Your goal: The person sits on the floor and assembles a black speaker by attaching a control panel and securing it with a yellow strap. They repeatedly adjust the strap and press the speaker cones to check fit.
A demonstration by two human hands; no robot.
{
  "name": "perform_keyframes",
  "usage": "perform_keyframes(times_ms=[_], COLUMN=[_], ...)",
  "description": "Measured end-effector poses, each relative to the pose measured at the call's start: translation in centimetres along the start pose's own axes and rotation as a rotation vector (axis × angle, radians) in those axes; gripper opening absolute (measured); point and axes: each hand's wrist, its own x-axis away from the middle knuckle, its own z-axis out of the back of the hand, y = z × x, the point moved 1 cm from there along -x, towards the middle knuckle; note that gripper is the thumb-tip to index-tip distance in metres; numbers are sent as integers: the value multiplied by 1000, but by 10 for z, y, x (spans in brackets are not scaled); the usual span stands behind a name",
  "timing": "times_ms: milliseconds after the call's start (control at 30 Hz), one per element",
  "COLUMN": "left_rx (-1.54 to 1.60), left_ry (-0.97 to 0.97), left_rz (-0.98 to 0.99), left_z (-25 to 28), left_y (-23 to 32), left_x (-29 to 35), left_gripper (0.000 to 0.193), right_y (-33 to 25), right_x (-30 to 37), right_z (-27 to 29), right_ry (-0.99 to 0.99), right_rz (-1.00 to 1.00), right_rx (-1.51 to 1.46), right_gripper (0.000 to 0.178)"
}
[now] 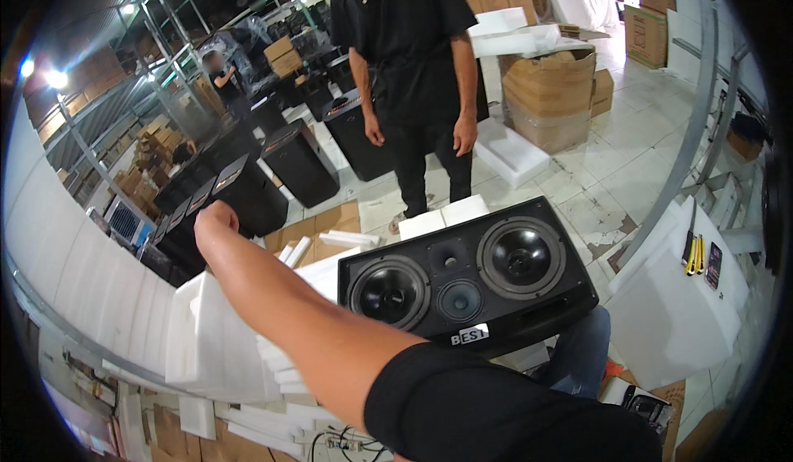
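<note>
Speaker box [467, 274], black and rectangular, is seen tilted a little right of the frame's centre, its front turned up. Two large round cones are set in that front, one toward each end, with a smaller cone and a small horn between them; a silvery badge [470, 334] is fixed at the lower edge. White foam blocks [446, 217] are placed at the box's upper edge, and a knee in blue jeans [585, 348] is partly covered by its lower right corner.

From the lower right, a black sleeve [504, 400] and bare forearm are stretched across the box's lower left. The right hand [216, 217] is held out at the left of the frame, its fingers curled inward, nearest to a row of black cabinets [248, 196]; from this angle it cannot be told whether anything is gripped or touched.

Below those cabinets, flat cardboard [334, 218] and white foam strips [349, 239] are spread on the floor. At upper centre, a co-worker [405, 57] in black is shown standing, both arms lowered, with a large taped carton [545, 103] to the right. At the right edge, yellow-handled cutters [700, 254] are laid on a white panel [673, 313].
</note>
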Motion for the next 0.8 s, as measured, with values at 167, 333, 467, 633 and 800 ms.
perform_keyframes(times_ms=[167, 333, 467, 633, 800], left_rx=[256, 358, 332, 289, 344], left_ry=[-164, -171, -187, -268, -252], left_rz=[-30, -102, -187, -186, -325], left_z=[4, -9, -13, -17, -23], left_y=[7, 4, 3, 4, 8], left_x=[-15, -24, -35, -51, -68], left_gripper=[15, 14, 13, 12, 15], right_y=[11, 101, 176, 274, 267], right_x=[136, 305, 405, 515, 595], right_z=[-27, -41, -43, -52, -108], right_ry=[112, -271, -438, -99, -98], right_rz=[615, 586, 532, 137, -14], right_rx=[354, 278, 143, -145, -1014], right_gripper=[25, 27, 52, 60, 62])
